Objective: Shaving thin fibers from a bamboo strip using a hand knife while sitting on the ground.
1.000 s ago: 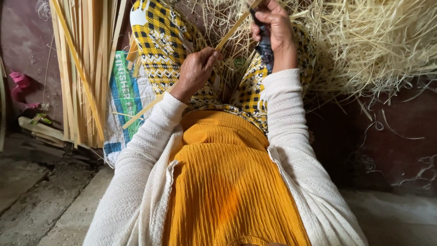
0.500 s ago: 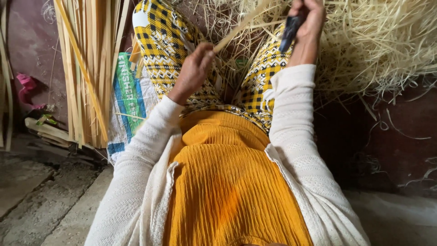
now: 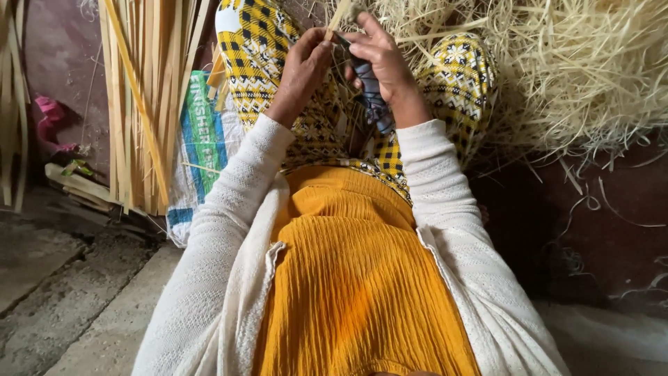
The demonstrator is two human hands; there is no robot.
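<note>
My left hand [image 3: 305, 68] pinches a thin pale bamboo strip [image 3: 339, 15] that runs up out of the top of the view. My right hand [image 3: 379, 59] is closed around a dark-handled knife [image 3: 372, 90], its blade end meeting the strip right beside my left fingers. Both hands sit close together above my lap, which is covered by a yellow and black patterned cloth [image 3: 268, 49]. White knitted sleeves cover both arms, over an orange top [image 3: 348, 278].
A bundle of long bamboo strips [image 3: 142, 97] leans at the left, over a white, green and blue woven sack [image 3: 198, 146]. A large heap of pale shavings [image 3: 577, 69] fills the upper right. A pink scrap [image 3: 50, 122] lies at the far left on the stone floor [image 3: 62, 306].
My right hand with the knife has come down and left from high on the right to meet my left hand. My left hand has risen slightly along the strip.
</note>
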